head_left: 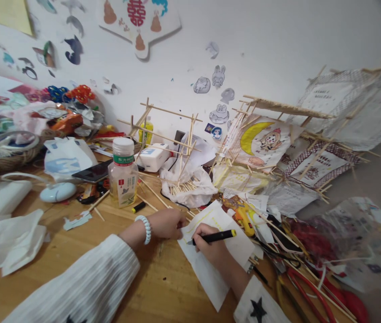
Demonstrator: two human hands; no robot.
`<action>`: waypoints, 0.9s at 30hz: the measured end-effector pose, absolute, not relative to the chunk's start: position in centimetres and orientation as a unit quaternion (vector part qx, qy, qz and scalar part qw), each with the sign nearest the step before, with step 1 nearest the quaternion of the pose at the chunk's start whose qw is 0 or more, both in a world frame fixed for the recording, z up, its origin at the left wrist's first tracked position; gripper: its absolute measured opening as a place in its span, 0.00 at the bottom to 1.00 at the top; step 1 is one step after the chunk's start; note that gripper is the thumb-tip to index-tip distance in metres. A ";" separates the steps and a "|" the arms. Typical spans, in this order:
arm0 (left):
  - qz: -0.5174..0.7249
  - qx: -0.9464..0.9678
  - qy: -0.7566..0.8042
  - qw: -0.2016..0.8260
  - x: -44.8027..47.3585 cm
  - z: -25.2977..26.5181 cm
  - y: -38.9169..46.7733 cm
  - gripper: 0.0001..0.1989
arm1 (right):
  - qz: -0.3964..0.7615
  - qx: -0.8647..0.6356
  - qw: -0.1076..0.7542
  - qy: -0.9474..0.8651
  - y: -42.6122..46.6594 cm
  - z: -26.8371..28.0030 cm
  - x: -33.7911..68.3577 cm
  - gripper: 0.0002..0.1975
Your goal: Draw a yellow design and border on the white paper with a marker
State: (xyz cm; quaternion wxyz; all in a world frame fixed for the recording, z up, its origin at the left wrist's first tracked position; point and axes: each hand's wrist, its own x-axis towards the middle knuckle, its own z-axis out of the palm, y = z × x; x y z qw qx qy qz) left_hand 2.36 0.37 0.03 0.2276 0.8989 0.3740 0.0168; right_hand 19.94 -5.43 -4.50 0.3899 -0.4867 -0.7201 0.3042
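Note:
My right hand [210,244] grips a black marker [215,236] with a yellow end, its tip down on a white sheet of paper [210,273] lying on the wooden table [76,242]. Faint yellow lines run across the sheet's upper part. My left hand [166,223], a white bead bracelet at its wrist, rests with curled fingers on the sheet's left edge. Both sleeves are white with black stars.
A capped drink bottle [123,172] stands behind my left hand, a marker cap [138,207] beside it. Stick-and-paper lantern frames [278,143] crowd the right. A yellow glue gun [242,215], red-handled pliers [308,291], loose sticks, a phone [93,171], a mouse [58,192] and white bags lie about.

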 end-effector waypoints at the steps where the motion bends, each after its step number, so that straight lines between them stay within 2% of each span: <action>1: 0.016 0.899 0.374 0.227 2.3 0.0 0.4 0.05 | 0.305 -0.486 0.390 -0.720 -5.4 -4.5 19.9 0.07; 21: 0.023 0.906 0.359 0.222 2.3 -0.1 0.5 0.03 | 0.310 -0.487 0.394 -0.716 -5.3 -4.8 20.2 0.07; 27: 0.038 0.903 0.378 0.202 1.8 0.3 0.5 0.07 | 0.338 -0.478 0.418 -0.695 -5.3 -4.5 20.3 0.06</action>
